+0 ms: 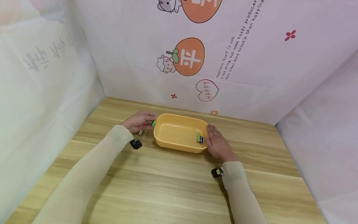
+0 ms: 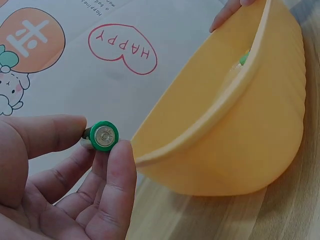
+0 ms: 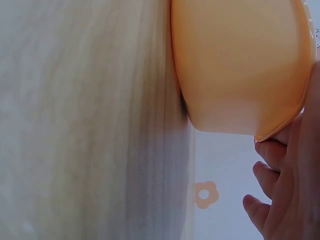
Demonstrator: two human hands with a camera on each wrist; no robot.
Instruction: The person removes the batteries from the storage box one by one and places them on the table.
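My left hand (image 1: 140,121) pinches a green battery (image 2: 104,136) between thumb and fingertips, its flat silver end toward the wrist camera. It is just outside the left end of a yellow plastic tub (image 1: 179,147). My right hand (image 1: 219,143) lies against the tub's right end, fingers fairly straight along the rim; in the right wrist view the fingers (image 3: 272,152) show at that rim. Inside the tub, at its right end, a light green battery (image 1: 198,137) and a dark-labelled battery (image 1: 201,140) lie side by side.
A small pale object (image 1: 140,132) lies on the wooden table (image 1: 156,186) under my left hand, partly hidden by it. Printed cloth walls (image 1: 134,62) stand behind the table and at both sides. Small black cameras (image 1: 135,144) are strapped at the wrists.
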